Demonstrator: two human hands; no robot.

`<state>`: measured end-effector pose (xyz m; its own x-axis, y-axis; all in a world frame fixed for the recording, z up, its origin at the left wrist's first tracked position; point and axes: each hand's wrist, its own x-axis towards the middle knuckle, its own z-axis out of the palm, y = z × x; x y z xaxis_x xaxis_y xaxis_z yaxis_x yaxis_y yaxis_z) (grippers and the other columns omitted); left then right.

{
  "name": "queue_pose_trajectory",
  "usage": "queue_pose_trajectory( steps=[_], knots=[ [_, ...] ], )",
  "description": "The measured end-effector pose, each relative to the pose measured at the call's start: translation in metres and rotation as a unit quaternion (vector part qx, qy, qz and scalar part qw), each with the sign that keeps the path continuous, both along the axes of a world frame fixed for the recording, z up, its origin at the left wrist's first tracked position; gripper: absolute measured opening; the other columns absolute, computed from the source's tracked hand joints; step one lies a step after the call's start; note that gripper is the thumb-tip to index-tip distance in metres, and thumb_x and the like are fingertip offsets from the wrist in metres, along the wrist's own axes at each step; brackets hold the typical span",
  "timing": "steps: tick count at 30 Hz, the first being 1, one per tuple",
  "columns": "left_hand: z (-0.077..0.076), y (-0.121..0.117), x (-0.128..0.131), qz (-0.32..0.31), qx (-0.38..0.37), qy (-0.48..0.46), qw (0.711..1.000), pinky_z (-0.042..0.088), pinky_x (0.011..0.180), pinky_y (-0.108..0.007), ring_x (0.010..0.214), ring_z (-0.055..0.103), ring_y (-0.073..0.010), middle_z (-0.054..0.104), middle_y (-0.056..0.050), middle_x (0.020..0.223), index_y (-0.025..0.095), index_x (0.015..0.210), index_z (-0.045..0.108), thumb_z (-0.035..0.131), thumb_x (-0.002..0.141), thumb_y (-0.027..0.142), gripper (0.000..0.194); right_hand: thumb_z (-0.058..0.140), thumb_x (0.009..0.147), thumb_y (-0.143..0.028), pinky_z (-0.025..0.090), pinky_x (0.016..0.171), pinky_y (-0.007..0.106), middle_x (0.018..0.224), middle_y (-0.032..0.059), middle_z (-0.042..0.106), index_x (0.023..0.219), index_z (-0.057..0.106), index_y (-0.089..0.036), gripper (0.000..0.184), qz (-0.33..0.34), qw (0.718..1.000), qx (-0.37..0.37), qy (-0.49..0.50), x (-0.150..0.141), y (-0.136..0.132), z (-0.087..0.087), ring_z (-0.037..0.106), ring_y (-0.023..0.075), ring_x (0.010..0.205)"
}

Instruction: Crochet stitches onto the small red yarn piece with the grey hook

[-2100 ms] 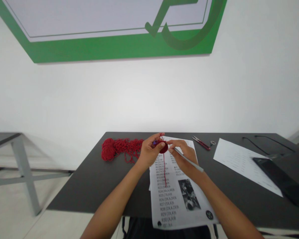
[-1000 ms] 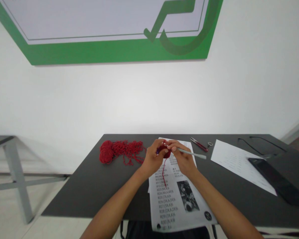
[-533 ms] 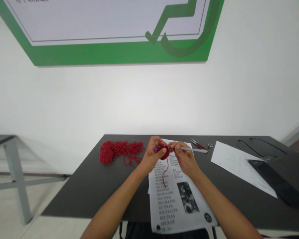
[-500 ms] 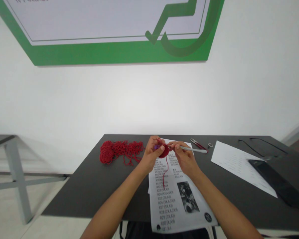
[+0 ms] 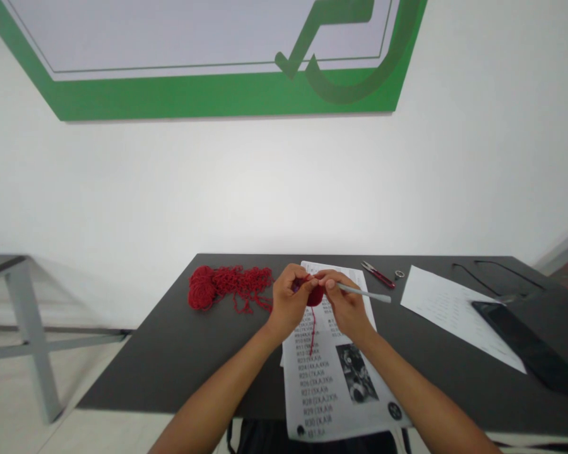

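The left hand's fingers (image 5: 307, 285) pinch the small red crochet piece (image 5: 315, 296) above the printed pattern sheet (image 5: 331, 384), and the right hand's fingers (image 5: 330, 284) grip the crochet hook (image 5: 366, 293) at its edge, with the red yarn (image 5: 202, 289) at nine o'clock on the bench (image 5: 180, 372).

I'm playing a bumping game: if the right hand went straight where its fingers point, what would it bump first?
The right hand would probably meet the fingertips of the left hand first, beside the red yarn piece; their depth is unclear.
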<state>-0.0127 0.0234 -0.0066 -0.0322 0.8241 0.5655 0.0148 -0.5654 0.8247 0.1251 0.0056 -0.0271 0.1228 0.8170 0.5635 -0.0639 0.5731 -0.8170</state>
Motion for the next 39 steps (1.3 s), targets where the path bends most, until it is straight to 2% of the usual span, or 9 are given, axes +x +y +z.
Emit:
queue_pose_trajectory(
  steps=[6,12,15,17,20,24,32,36,39],
  knots=[
    [0.0,0.013,-0.004,-0.061,-0.118,-0.157,0.979,0.039,0.054,-0.023,0.054,0.045,-0.0088,0.056,0.003,0.062,0.017,0.07,0.065,0.079,0.075,0.056,0.041,0.062,0.095,-0.04,0.053,0.086,0.038,0.096,0.0051,0.073,0.085,0.073,-0.025,0.021,-0.014,0.999,0.036,-0.038,0.006,-0.003,0.01,0.067,0.0227,0.094],
    [0.007,0.025,-0.024,-0.039,-0.093,-0.037,0.994,0.026,0.047,-0.023,0.048,0.035,-0.0082,0.045,0.005,0.05,0.016,0.067,0.071,0.074,0.078,0.061,0.047,0.06,0.097,-0.04,0.052,0.084,0.04,0.093,0.006,0.071,0.082,0.071,-0.024,0.025,0.006,0.998,0.06,-0.037,0.014,-0.002,0.01,0.066,0.0232,0.092],
    [0.011,0.026,-0.029,-0.099,-0.114,-0.066,0.986,0.026,0.047,-0.024,0.047,0.032,-0.0081,0.04,0.004,0.048,0.016,0.054,0.063,0.072,0.08,0.062,0.054,0.06,0.097,-0.04,0.052,0.082,0.039,0.091,0.0056,0.07,0.081,0.07,-0.024,0.025,0.02,0.997,0.069,-0.032,0.017,0.0,0.009,0.066,0.0225,0.089],
    [0.012,0.024,-0.029,-0.177,-0.143,-0.129,0.965,0.033,0.049,-0.025,0.05,0.036,-0.0099,0.04,0.003,0.052,0.016,0.064,0.069,0.065,0.083,0.066,0.053,0.06,0.097,-0.041,0.051,0.081,0.039,0.09,0.0054,0.069,0.08,0.07,-0.024,0.026,0.034,0.996,0.068,-0.034,0.017,0.001,0.009,0.065,0.0222,0.087],
    [0.012,0.018,-0.025,-0.248,-0.114,-0.118,0.955,0.042,0.057,-0.027,0.058,0.046,-0.0127,0.047,0.002,0.064,0.016,0.111,0.074,0.057,0.087,0.069,0.061,0.059,0.098,-0.042,0.052,0.08,0.039,0.09,0.006,0.07,0.079,0.07,-0.024,0.028,0.043,0.996,0.064,-0.044,0.015,0.001,0.008,0.066,0.0226,0.088],
    [0.002,0.007,-0.015,-0.179,0.001,0.09,0.98,0.048,0.071,-0.027,0.073,0.055,-0.0131,0.063,-0.001,0.088,0.023,0.146,0.054,0.077,0.081,0.04,0.071,0.06,0.097,-0.038,0.054,0.081,0.04,0.089,0.0057,0.07,0.08,0.071,-0.024,0.024,0.023,0.996,0.077,-0.044,0.011,-0.003,0.01,0.066,0.0226,0.088],
    [-0.006,-0.011,0.002,-0.065,-0.01,0.072,0.995,0.056,0.068,-0.027,0.068,0.066,-0.0143,0.073,0.0,0.084,0.023,0.151,0.046,0.067,0.088,0.025,0.066,0.06,0.097,-0.032,0.057,0.083,0.041,0.097,0.0061,0.071,0.092,0.075,-0.027,0.017,-0.093,0.987,0.097,-0.092,0.006,-0.013,0.011,0.068,0.0234,0.094],
    [-0.009,-0.018,0.007,-0.129,-0.082,-0.035,0.988,0.057,0.067,-0.028,0.072,0.067,-0.0159,0.074,-0.003,0.091,0.027,0.155,0.04,0.07,0.089,0.039,0.073,0.067,0.091,-0.044,0.06,0.074,0.039,0.098,0.0063,0.071,0.094,0.075,-0.027,0.018,-0.154,0.98,0.02,-0.128,-0.001,-0.015,0.002,0.069,0.0231,0.086],
    [-0.012,-0.019,0.012,-0.214,-0.167,-0.172,0.947,0.053,0.062,-0.026,0.066,0.062,-0.0134,0.069,0.001,0.079,0.029,0.154,0.041,0.074,0.086,0.048,0.079,0.069,0.089,-0.049,0.061,0.075,0.04,0.094,0.0045,0.071,0.098,0.073,-0.028,0.023,-0.136,0.987,-0.006,-0.082,-0.003,-0.015,-0.001,0.069,0.0224,0.08]
  ],
)
